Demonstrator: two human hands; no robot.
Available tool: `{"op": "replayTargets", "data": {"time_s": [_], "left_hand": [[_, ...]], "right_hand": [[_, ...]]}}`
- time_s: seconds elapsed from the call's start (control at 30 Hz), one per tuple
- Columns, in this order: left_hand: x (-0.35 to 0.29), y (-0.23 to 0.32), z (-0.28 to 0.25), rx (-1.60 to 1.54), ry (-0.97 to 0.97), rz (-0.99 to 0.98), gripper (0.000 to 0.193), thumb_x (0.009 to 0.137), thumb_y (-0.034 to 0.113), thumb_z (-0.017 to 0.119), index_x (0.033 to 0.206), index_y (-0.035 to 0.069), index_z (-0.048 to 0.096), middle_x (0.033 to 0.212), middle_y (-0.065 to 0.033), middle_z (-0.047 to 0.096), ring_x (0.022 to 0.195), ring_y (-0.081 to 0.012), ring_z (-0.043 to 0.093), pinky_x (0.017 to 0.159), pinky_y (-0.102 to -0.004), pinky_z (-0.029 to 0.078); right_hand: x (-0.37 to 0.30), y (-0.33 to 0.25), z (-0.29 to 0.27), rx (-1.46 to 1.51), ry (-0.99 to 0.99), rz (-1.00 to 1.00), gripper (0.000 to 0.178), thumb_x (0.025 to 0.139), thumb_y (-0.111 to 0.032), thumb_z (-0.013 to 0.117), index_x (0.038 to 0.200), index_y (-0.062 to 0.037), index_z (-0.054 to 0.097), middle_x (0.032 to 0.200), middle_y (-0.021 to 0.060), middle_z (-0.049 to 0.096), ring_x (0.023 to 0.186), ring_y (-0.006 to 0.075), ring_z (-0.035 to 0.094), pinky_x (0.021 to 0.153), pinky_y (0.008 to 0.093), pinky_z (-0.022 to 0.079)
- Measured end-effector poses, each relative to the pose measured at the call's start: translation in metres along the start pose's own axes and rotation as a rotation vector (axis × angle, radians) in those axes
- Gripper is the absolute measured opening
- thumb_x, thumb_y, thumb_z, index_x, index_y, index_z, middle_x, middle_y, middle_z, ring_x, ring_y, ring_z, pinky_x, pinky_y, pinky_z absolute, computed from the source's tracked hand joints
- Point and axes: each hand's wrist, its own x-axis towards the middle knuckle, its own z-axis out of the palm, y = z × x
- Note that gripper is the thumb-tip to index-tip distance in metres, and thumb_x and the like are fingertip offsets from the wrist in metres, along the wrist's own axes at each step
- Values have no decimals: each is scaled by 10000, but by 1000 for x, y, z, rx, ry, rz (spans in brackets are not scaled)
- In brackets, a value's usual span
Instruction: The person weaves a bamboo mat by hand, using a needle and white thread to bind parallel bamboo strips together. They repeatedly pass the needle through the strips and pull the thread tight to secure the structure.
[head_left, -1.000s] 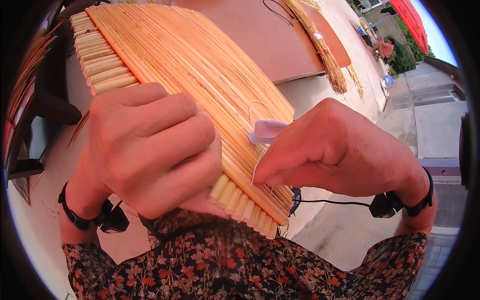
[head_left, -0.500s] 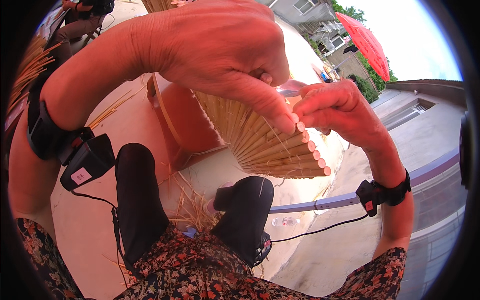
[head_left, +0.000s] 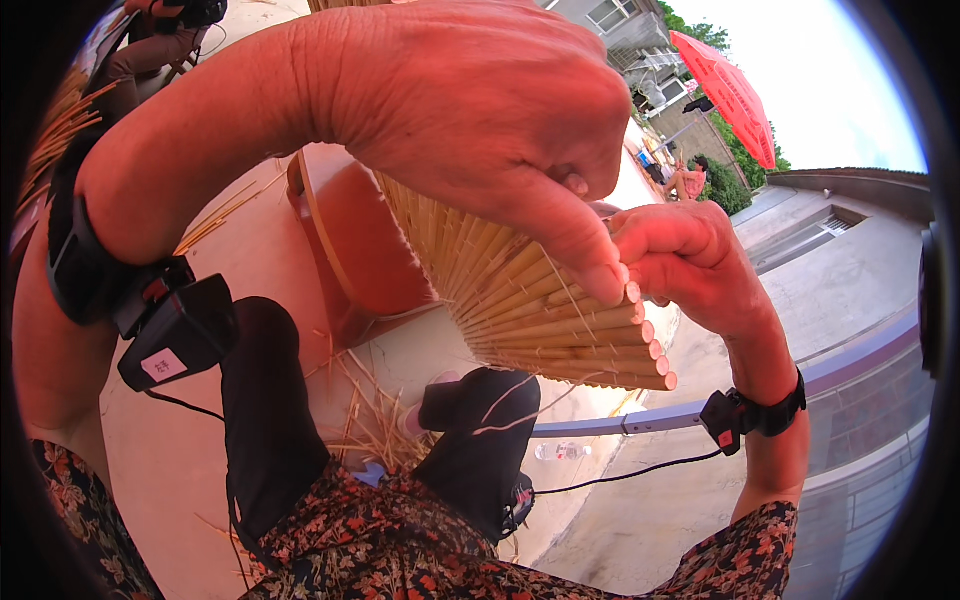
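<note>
A mat of pale reeds [head_left: 540, 330] bound side by side with thin string slants down in front of me, its round cut ends along the right edge. My left hand [head_left: 490, 110] reaches over the top of it, closed, with the thumb pressed on the uppermost visible reed near its cut end. Right beside that thumb, my right hand [head_left: 690, 262] is pinched at the same edge; what its fingertips hold is hidden. Loose fibres hang from the mat's lower side. Black straps with small boxes sit on both my forearms.
Below the mat runs a metal rail [head_left: 670, 415]. A brown curved-edged piece [head_left: 365, 240] stands left of the mat. Reed scraps [head_left: 370, 420] and a plastic bottle [head_left: 563, 452] lie on the ground. Long reeds [head_left: 60, 140] lie far left. People sit upper left and near a red umbrella [head_left: 725, 95].
Both hands and the mat's edge have shifted slightly right and downward in view. The left thumb stays at the reed end, with the right fingers close against it.
</note>
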Motion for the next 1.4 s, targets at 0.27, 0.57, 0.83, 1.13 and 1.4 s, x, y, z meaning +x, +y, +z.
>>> {"op": "replayTargets", "data": {"time_s": [0.27, 0.57, 0.83, 1.13, 1.4], "left_hand": [[3, -2, -3, -23, 14, -28, 648, 830, 557, 782, 571, 37, 494, 557, -113, 433, 536, -348, 469, 520, -421, 337], [4, 5, 3, -45, 27, -64, 656, 832, 579, 770, 566, 41, 506, 547, -117, 434, 535, -351, 469, 524, -426, 339], [4, -3, 5, -63, -32, -79, 685, 829, 607, 757, 564, 37, 485, 547, -116, 423, 534, -353, 453, 525, -427, 334], [10, 0, 6, 28, -14, 5, 684, 827, 603, 760, 570, 43, 464, 568, -111, 425, 541, -351, 455, 523, -424, 331], [14, -3, 8, 6, -76, -56, 668, 819, 609, 759, 584, 48, 483, 595, -102, 466, 552, -352, 494, 521, -428, 339]], "right_hand": [[2, -3, 0, -75, 4, -74, 40, 949, -16, 690, 957, 1, 725, 878, 31, 725, 823, 95, 628, 1010, 303, 490], [-3, 10, 14, -108, 30, -155, 41, 960, -6, 672, 977, 2, 709, 872, 28, 707, 823, 92, 607, 789, 269, 510], [-5, 11, 14, -288, 91, -293, 38, 937, -16, 697, 974, -15, 706, 877, 54, 691, 810, 202, 644, 809, 301, 517], [-10, 11, 22, -309, 134, -263, 49, 917, 1, 683, 958, -13, 660, 854, 99, 640, 793, 325, 615, 1108, 436, 443], [-14, 10, 26, -336, 156, -259, 86, 923, 14, 683, 989, -22, 643, 915, 119, 636, 872, 376, 616, 923, 412, 509]]}}
